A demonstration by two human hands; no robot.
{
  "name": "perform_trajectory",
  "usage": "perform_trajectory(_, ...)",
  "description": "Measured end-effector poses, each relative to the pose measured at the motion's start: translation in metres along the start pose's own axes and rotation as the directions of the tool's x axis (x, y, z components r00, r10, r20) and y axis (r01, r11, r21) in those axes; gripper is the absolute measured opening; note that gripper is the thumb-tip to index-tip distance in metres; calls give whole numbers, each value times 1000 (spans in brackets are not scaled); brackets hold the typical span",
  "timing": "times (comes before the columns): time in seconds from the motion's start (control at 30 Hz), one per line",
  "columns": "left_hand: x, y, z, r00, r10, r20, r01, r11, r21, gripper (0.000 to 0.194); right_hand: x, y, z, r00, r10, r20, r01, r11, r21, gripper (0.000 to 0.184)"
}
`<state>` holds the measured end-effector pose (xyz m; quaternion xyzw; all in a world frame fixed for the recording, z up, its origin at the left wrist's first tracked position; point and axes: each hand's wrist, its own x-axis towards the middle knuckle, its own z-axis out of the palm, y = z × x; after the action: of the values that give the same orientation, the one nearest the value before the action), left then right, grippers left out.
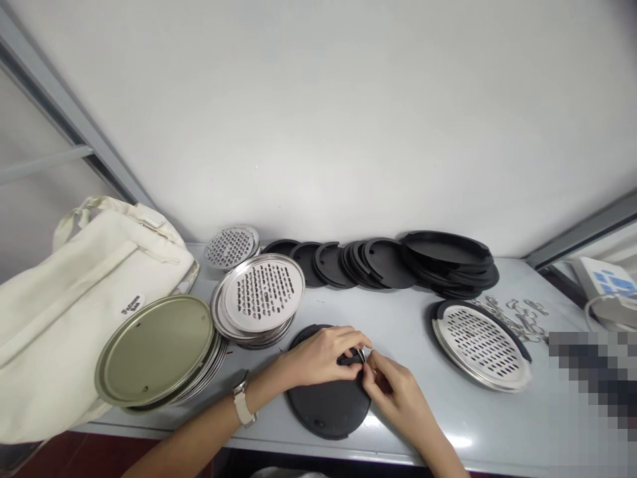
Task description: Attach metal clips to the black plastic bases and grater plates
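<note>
Black disc point(331, 408) lies flat, face up, beside the front edge of the desk point(413, 425), about midway between its left and right ends. Its outline is round, so no long axis can be assigned; a small hole near its rim faces the front edge. The far rim is partly covered by the left hand point(326, 356), whose fingers are curled around a raised black part of the disc; the left thumb is hidden. The right hand point(398, 395) meets it at the disc's right side, thumb and forefinger pinching a small metal clip point(362, 356). The clip's long axis slants, its near end toward the right hand; finer detail is too small to tell.

Left of the disc stand a stack with an olive tray point(156, 352) on top and, just behind, grater plates point(263, 295). Further black discs point(332, 265) line the back edge. Toward the right end rests a slotted plate point(480, 338), with loose metal clips point(522, 317) near the back right corner.
</note>
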<state>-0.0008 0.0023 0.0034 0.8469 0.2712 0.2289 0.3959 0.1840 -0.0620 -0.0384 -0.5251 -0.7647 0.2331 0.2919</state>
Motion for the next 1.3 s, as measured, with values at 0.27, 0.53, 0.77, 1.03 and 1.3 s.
perform_trajectory(0.27, 0, 2, -1, 1000, -17, 12, 17, 1000, -20, 35, -1, 0, 1, 1000, -1, -28, 1, 1000, -1, 17)
perform_trajectory(0.53, 0, 0, 1, 1000, -17, -8, 17, 1000, -6, 35, -1, 0, 1, 998, -8, -57, 9, 1000, 4, 19)
perform_trajectory(0.77, -1, 1, 0, 1000, -19, 2, 19, 1000, -9, 36, 0, 3, 3, 999, 17, -51, -16, 1000, 26, 20)
perform_trajectory(1.03, -1, 1, 1, 999, -35, 8, 35, 999, -13, 36, 1, 0, 2, 999, 11, -53, -11, 1000, 2, 14)
perform_trajectory(1.3, -1, 1, 1, 999, -36, 5, 36, 999, -14, 36, 1, -1, 0, 999, 6, -51, -7, 1000, -14, 14)
